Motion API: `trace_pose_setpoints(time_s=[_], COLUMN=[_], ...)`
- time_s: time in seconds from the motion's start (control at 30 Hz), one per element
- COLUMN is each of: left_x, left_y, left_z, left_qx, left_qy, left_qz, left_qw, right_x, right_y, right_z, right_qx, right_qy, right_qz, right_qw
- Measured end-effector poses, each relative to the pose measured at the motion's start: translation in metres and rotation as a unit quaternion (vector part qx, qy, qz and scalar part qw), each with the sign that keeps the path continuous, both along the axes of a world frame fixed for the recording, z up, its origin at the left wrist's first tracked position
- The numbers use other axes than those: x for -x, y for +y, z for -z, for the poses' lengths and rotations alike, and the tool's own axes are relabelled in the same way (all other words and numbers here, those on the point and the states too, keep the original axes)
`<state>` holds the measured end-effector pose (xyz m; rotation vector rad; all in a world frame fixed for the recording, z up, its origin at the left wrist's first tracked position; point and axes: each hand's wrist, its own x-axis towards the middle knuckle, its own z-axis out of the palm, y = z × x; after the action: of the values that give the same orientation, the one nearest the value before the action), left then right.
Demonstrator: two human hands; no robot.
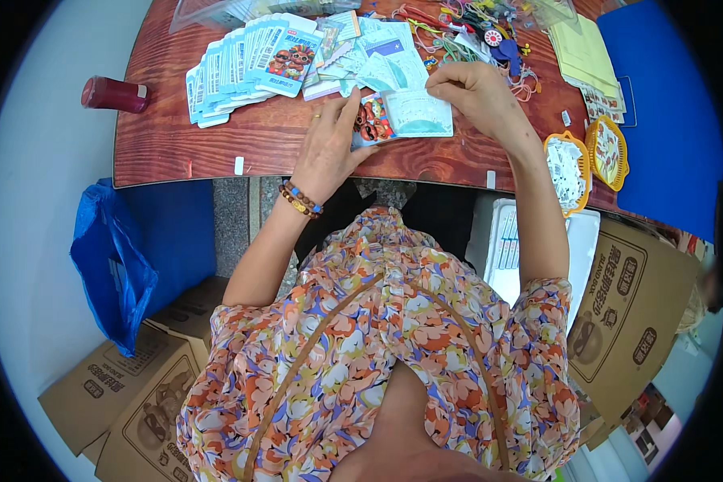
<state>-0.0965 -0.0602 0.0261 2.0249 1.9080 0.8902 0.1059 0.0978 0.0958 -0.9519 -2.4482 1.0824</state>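
My left hand (329, 145) grips a small cartoon-printed card packet (373, 120) at the table's near edge, thumb below and fingers above. A white and green printed sheet (419, 114) extends from the packet's right side; whether it is joined to the packet, I cannot tell. My right hand (482, 96) pinches that sheet's upper right corner between thumb and forefinger. Just beyond my hands lies a loose pile of similar green and white sheets (390, 60). Left of the pile, a fanned row of blue cartoon packets (245, 68) overlaps on the table.
Tangled coloured cords and trinkets (490, 40) lie at the far right of the wooden table (177, 157). Two yellow baskets (588, 165) hold small pieces by the right edge. A dark red jar (115, 94) lies at the left edge. Cardboard boxes (635, 297) stand below.
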Motion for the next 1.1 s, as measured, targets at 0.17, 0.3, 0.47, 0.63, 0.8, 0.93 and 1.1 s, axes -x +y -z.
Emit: trace_pose_setpoints(time_s=[0.17, 0.3, 0.47, 0.63, 0.8, 0.93, 1.1], left_x=[-0.007, -0.016, -0.011, -0.017, -0.036, -0.039, -0.039], left_y=[0.004, 0.010, 0.009, 0.010, 0.009, 0.009, 0.011], left_z=[-0.002, 0.000, 0.002, 0.003, 0.002, 0.005, 0.005], left_qx=[-0.009, 0.017, 0.006, 0.016, 0.009, 0.031, 0.043], left_qy=[-0.022, -0.057, -0.041, -0.089, -0.086, -0.090, -0.057], left_qz=[0.029, 0.018, -0.024, -0.029, 0.006, 0.011, 0.014], left_qw=[0.999, 0.998, 0.999, 0.995, 0.996, 0.995, 0.997], right_x=[0.006, 0.022, -0.007, -0.058, -0.080, -0.089, -0.082], right_y=[-0.003, -0.016, -0.018, -0.008, -0.036, -0.049, -0.029], right_z=[0.006, 0.008, -0.002, 0.017, 0.064, 0.089, 0.093], right_qx=[0.029, -0.067, 0.077, 0.011, -0.205, -0.154, -0.135], right_qy=[-0.013, -0.004, 0.123, 0.087, -0.161, -0.158, -0.127], right_qz=[-0.014, -0.078, 0.092, 0.228, 0.280, 0.312, 0.290], right_qw=[0.999, 0.995, 0.985, 0.970, 0.924, 0.924, 0.939])
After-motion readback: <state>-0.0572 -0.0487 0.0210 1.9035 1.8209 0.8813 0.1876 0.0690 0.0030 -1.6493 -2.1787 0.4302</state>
